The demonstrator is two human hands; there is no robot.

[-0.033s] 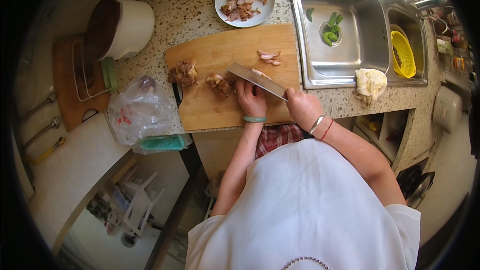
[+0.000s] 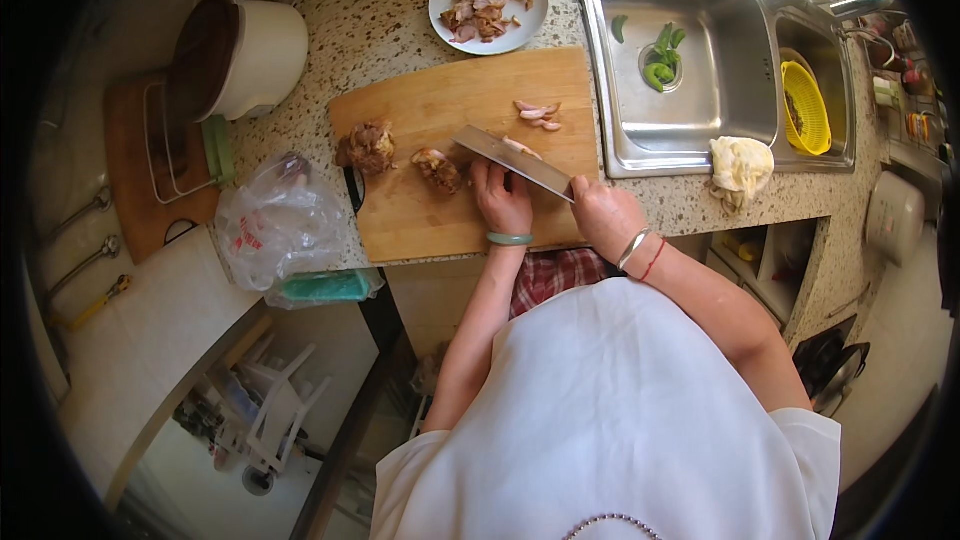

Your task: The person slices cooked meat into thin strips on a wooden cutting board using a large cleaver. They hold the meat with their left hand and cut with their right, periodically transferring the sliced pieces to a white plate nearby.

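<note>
My right hand is closed around the handle of a cleaver. Its broad blade slants across the wooden cutting board. My left hand rests on the board with curled fingers against the near side of the blade; whatever lies under them is hidden. Just beyond the blade shows a slice of meat. Left of my left hand sits a browned chunk of meat, and a larger chunk is at the board's left edge. Several pale meat slices lie at the board's far right.
Behind the board stands a white plate of cut meat. To the right, a steel sink holds green peppers and a yellow basket; a cloth hangs on its edge. Leftward are a plastic bag and a rice cooker.
</note>
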